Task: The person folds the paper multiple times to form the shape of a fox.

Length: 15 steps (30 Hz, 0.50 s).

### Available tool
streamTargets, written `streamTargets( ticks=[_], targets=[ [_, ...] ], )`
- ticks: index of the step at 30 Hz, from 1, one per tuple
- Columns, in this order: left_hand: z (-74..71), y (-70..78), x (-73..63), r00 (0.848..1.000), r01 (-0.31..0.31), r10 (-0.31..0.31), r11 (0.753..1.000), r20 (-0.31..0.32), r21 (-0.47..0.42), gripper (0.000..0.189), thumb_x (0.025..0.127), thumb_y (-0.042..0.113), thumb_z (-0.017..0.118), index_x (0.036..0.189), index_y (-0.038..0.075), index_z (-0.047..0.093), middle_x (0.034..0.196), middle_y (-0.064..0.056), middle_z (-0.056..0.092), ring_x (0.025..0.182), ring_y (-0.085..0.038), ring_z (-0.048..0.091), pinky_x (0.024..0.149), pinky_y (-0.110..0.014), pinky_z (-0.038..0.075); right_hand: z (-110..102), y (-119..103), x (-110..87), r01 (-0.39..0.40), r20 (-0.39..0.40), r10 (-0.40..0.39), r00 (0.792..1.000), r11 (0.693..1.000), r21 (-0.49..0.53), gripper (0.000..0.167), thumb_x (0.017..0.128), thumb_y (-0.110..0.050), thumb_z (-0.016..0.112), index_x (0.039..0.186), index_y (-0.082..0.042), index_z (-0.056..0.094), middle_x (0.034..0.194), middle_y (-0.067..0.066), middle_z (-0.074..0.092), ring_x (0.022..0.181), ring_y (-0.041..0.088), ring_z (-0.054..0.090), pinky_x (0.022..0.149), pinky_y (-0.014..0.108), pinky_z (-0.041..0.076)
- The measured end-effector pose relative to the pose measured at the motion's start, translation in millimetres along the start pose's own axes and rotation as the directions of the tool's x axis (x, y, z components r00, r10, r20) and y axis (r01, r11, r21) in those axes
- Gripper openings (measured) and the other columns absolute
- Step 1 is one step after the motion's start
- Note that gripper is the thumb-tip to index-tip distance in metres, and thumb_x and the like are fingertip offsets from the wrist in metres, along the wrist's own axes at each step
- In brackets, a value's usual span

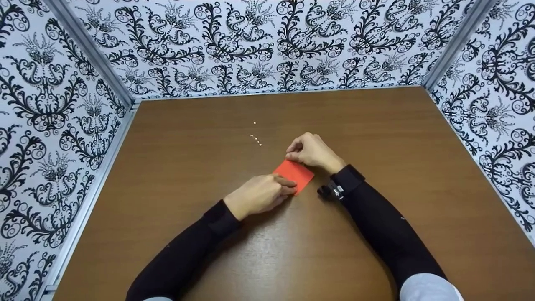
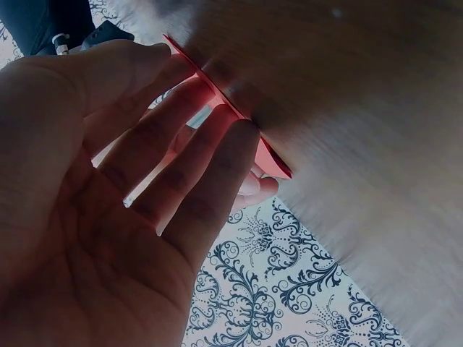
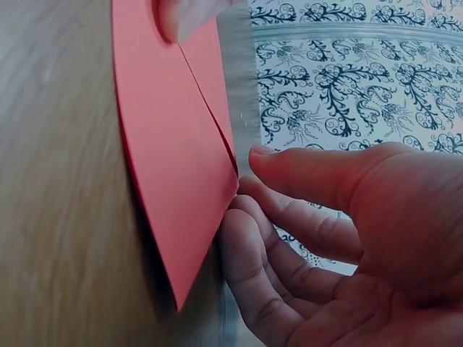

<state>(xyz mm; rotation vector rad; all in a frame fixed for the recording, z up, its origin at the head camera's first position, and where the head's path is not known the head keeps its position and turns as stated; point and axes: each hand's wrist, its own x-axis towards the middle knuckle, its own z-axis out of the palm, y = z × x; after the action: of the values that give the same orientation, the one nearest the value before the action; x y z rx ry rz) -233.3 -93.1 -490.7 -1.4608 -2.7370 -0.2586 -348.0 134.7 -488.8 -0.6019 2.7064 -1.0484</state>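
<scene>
A small folded sheet of red paper (image 1: 294,175) lies at an angle on the table between both hands. My left hand (image 1: 261,193) rests on its near left part with fingers extended, and in the left wrist view the fingertips (image 2: 242,137) press along it. My right hand (image 1: 315,151) is at the far corner, fingers curled, thumb and index finger close about the tip. In the right wrist view the paper (image 3: 170,159) shows a slanting upper layer slightly lifted along its edge, and the thumb (image 3: 304,170) is just beside the corner.
Small bright specks (image 1: 256,139) show on the brown wooden table (image 1: 188,138) beyond the paper. Patterned black-and-white panels (image 1: 259,46) stand at the back and both sides. A small black wrist camera (image 1: 330,191) hangs from the right cuff, close to the table.
</scene>
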Motion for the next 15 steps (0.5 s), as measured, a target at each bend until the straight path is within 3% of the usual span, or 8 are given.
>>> streamTargets(
  ticks=[15],
  targets=[
    [0.6,0.5,1.4,1.000,0.001,-0.001,1.000,-0.006,0.012,0.032,0.112,0.012,0.077,0.144,0.014,0.084,0.150,-0.002,0.082,0.139,-0.022,0.079,0.111,-0.039,0.068,0.3,0.6,0.5,-0.014,0.012,0.014,1.000,1.000,-0.019,0.011,0.102,-0.027,0.091,0.104,-0.017,0.093,0.095,0.001,0.088,0.079,0.012,0.065,0.071,0.027,0.050]
  ],
)
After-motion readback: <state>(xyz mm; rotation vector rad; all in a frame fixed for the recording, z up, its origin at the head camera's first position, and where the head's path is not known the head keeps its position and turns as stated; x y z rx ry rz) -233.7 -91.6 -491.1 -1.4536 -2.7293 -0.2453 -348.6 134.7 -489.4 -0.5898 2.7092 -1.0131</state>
